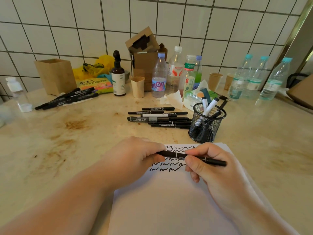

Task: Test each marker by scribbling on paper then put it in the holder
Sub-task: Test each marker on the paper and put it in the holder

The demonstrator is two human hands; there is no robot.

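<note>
a white sheet of paper (177, 200) is laid on the counter (84, 133) nearest the viewer, with rows of black scribbles (162, 169) seen across its upper part. above those scribbles a black marker (179, 155) is held level by both hands: its left end is gripped in the curled fingers of the left hand (135, 155), and its right part is pinched between thumb and fingers of the right hand (208, 168), the far tip being left sticking out to the right. just beyond the paper's top right corner a black mesh holder (206, 123) is stood, with several markers already placed upright in it. to its left a pile of black markers (159, 118) is laid flat on the counter. a second bundle of markers (67, 99) is seen far left, beside a wooden box (55, 76). plastic bottles (159, 77) and paper cups (138, 86) are lined along the tiled wall (67, 22).
</note>
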